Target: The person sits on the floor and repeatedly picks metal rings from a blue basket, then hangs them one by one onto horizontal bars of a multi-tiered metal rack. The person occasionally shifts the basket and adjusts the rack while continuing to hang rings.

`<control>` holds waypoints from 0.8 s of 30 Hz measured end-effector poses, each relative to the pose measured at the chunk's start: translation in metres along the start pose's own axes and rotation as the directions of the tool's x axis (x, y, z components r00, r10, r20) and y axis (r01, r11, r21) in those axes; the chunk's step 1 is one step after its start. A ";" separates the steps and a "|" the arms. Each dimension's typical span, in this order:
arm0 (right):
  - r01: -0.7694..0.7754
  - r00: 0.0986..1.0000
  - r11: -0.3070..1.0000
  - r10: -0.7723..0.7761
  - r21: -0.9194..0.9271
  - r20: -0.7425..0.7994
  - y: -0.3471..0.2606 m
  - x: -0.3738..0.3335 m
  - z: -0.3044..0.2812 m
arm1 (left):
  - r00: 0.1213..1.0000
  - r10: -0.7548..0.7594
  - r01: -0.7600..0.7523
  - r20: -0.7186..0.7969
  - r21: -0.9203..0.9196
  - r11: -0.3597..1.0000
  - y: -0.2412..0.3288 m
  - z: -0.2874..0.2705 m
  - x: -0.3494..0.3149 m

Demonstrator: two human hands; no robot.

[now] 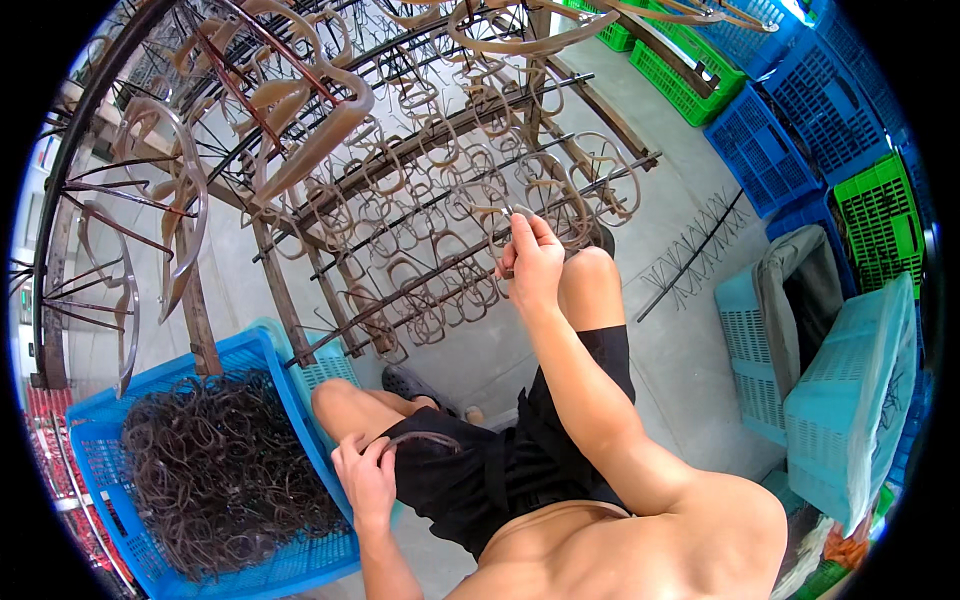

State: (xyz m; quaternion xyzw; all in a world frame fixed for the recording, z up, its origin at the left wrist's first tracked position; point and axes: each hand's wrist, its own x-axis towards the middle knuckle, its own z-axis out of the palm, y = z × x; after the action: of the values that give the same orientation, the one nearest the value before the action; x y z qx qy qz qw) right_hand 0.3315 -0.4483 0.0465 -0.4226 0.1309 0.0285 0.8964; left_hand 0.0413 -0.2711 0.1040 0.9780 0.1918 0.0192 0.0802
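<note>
Above my left thigh, my left hand (365,475) is closed, thumb and fingers pinching one end of a brown curved strip (425,438). My right hand (530,258) reaches forward to the near side of a rack (430,275) of dark rods and brown bars. Its fingers are closed around something small; a pale tip (520,211) shows above them, too small to name. Many curved, glossy brown loops (435,245) hang on the rods around that hand. To my left, a blue plastic basket (335,565) holds a tangled heap of dark curved strips (220,470).
Large brown loops on a dark curved frame (65,190) hang close at upper left. A spiked rod (690,260) lies on the floor at right. Blue crates (765,150), green crates (880,220) and light-blue baskets (840,400) line the right side.
</note>
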 end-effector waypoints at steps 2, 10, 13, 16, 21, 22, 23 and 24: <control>-0.005 1.000 1.000 0.005 -0.010 -0.007 0.000 -0.002 0.004 | 0.993 -0.110 0.108 0.042 0.048 0.993 0.005 -0.008 0.000; 0.149 0.989 0.950 -0.143 -0.274 0.041 0.016 -0.017 0.017 | 0.770 -0.407 0.591 0.491 -0.309 0.746 -0.009 -0.033 0.006; 0.230 0.972 0.853 -0.223 -0.468 0.071 0.017 -0.014 0.016 | 0.915 -0.154 0.388 0.372 -0.712 0.586 -0.029 -0.005 -0.004; 0.221 0.972 0.860 -0.232 -0.461 0.034 0.012 -0.010 0.015 | 0.958 0.010 0.265 0.288 -0.894 0.362 -0.022 0.000 -0.007; 0.320 0.945 0.754 -0.295 -0.574 0.138 0.010 -0.002 0.007 | 0.963 -0.092 0.265 0.253 -0.953 0.151 -0.010 0.018 0.004; 0.281 0.958 0.783 -0.267 -0.555 0.109 0.006 -0.008 0.013 | 0.965 -0.165 0.220 0.205 -0.972 0.083 0.002 0.017 0.009; 0.243 0.968 0.810 -0.237 -0.534 0.081 0.004 -0.011 0.017 | 0.962 -0.162 0.230 0.219 -0.972 0.050 0.008 0.017 0.012; 0.246 0.968 0.813 -0.238 -0.528 0.085 0.003 -0.008 0.016 | 0.960 -0.152 0.240 0.234 -0.971 0.021 0.012 0.017 0.015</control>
State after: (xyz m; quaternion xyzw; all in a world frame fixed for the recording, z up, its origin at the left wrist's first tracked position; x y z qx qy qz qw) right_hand 0.3271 -0.4342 0.0559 -0.6684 0.0563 -0.0473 0.7402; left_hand 0.0612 -0.2788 0.0896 0.6172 0.2552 0.1030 0.7371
